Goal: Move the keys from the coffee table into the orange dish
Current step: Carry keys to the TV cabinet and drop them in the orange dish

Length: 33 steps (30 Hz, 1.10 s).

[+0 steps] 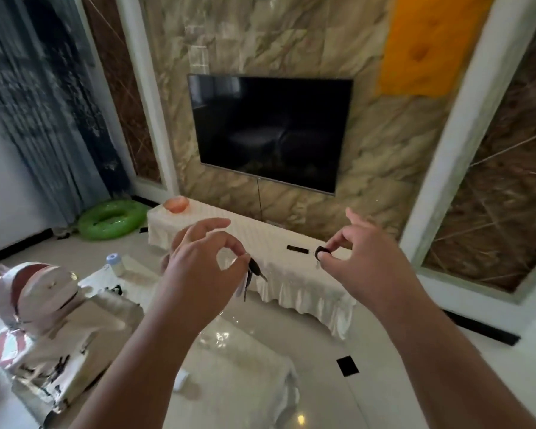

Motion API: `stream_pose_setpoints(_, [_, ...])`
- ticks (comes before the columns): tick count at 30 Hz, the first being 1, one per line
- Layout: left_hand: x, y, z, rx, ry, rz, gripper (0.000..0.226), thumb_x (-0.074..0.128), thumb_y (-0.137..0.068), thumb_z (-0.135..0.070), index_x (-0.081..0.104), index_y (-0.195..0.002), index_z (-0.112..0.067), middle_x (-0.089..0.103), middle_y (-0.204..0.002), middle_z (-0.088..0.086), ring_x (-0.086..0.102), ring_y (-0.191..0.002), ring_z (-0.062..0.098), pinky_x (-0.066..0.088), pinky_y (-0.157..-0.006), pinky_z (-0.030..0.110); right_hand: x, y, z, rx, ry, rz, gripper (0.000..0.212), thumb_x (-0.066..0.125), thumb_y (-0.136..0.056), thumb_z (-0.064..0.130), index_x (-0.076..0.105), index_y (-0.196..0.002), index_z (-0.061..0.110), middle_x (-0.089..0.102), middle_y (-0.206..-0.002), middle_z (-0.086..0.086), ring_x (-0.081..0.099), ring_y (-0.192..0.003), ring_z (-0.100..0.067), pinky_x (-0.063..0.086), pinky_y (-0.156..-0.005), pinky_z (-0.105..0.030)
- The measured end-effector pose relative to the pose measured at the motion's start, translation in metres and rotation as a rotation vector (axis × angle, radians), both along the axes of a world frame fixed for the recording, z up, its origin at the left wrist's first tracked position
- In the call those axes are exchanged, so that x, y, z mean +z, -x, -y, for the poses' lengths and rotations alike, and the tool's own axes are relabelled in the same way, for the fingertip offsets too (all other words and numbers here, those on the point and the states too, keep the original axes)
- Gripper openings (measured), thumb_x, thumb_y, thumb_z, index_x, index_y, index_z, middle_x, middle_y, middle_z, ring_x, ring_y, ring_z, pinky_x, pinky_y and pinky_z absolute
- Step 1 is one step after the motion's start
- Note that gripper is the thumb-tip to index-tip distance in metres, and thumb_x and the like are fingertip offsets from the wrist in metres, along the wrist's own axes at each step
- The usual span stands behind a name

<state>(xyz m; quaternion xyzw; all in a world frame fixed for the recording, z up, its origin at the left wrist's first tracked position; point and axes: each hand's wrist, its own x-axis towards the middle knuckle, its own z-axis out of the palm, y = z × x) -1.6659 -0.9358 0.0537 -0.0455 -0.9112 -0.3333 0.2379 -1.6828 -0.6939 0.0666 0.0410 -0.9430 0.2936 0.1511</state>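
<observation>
Keys (252, 275) dangle in mid-air from the left hand (198, 267), its grip pinching the bunch between thumb and forefinger: dark heads with pale blades hanging down. The right hand (364, 258) pinches a small dark key fob (321, 251). Far left, the orange dish (176, 203) sits on the white-draped bench (291, 274) beneath the television (270, 131).

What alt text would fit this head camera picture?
Two bare hands are raised in a living room: the left hand pinches a bunch of keys, the right hand a small dark key. Beyond them, an orange dish sits on a white-draped cabinet under a dark TV.
</observation>
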Motion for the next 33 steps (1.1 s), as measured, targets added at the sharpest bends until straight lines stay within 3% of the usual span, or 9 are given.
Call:
stream_pose_setpoints(3, [0.000, 0.007, -0.040, -0.043, 0.014, 0.014, 0.009, 0.070, -0.078, -0.044, 0.062, -0.074, -0.043, 0.047, -0.128, -0.032, 0.027, -0.125, -0.001, 0.033, -0.103, 0.049, 0.000, -0.004, -0.040, -0.042, 0.018, -0.010, 0.013, 0.072, -0.080, 0.039, 0.062, -0.076, 0.033, 0.028, -0.159, 0.006, 0.025, -0.145, -0.019, 0.029, -0.112, -0.043])
stream_pose_setpoints(7, [0.000, 0.014, -0.095, -0.095, 0.018, 0.008, 0.010, 0.071, -0.077, -0.042, 0.062, -0.073, -0.042, 0.047, -0.125, -0.033, 0.027, -0.122, -0.003, 0.030, -0.098, 0.040, -0.006, -0.008, -0.095, -0.085, 0.023, -0.029, 0.013, 0.073, -0.079, 0.041, 0.062, -0.076, 0.033, 0.030, -0.158, 0.005, 0.020, -0.147, -0.017, 0.021, -0.114, -0.037])
stream_pose_setpoints(15, [0.000, 0.027, -0.190, -0.125, 0.083, 0.010, 0.009, 0.070, -0.079, -0.042, 0.063, -0.074, -0.041, 0.046, -0.128, -0.032, 0.024, -0.120, -0.005, 0.031, -0.104, 0.044, -0.015, 0.000, -0.187, -0.126, 0.025, -0.040, 0.012, 0.069, -0.077, 0.044, 0.060, -0.077, 0.036, 0.031, -0.158, 0.005, 0.021, -0.146, -0.020, 0.023, -0.110, -0.035])
stream_pose_setpoints(19, [-0.002, 0.037, -0.231, -0.134, 0.083, -0.005, 0.008, 0.068, -0.079, -0.044, 0.062, -0.075, -0.041, 0.044, -0.127, -0.033, 0.024, -0.119, -0.005, 0.026, -0.098, 0.037, -0.019, 0.007, -0.226, -0.116, 0.017, -0.055, 0.012, 0.068, -0.077, 0.043, 0.059, -0.077, 0.036, 0.034, -0.157, 0.002, 0.025, -0.144, -0.021, 0.026, -0.111, -0.037])
stream_pose_setpoints(24, [-0.016, 0.048, -0.269, -0.169, 0.070, 0.028, 0.008, 0.069, -0.081, -0.043, 0.061, -0.078, -0.043, 0.044, -0.128, -0.031, 0.023, -0.120, -0.005, 0.029, -0.100, 0.038, -0.026, 0.016, -0.262, -0.121, 0.022, -0.123, 0.016, 0.070, -0.078, 0.040, 0.056, -0.074, 0.037, 0.041, -0.152, 0.004, 0.032, -0.140, -0.019, 0.028, -0.109, -0.037])
stream_pose_setpoints(33, [-0.033, 0.089, -0.304, -0.189, 0.072, 0.067, 0.008, 0.069, -0.080, -0.041, 0.062, -0.079, -0.043, 0.044, -0.132, -0.026, 0.025, -0.131, 0.004, 0.033, -0.102, 0.044, -0.046, 0.050, -0.289, -0.168, -0.041, -0.120, 0.020, 0.072, -0.078, 0.046, 0.052, -0.072, 0.044, 0.035, -0.155, 0.006, 0.013, -0.148, -0.023, 0.024, -0.114, -0.050])
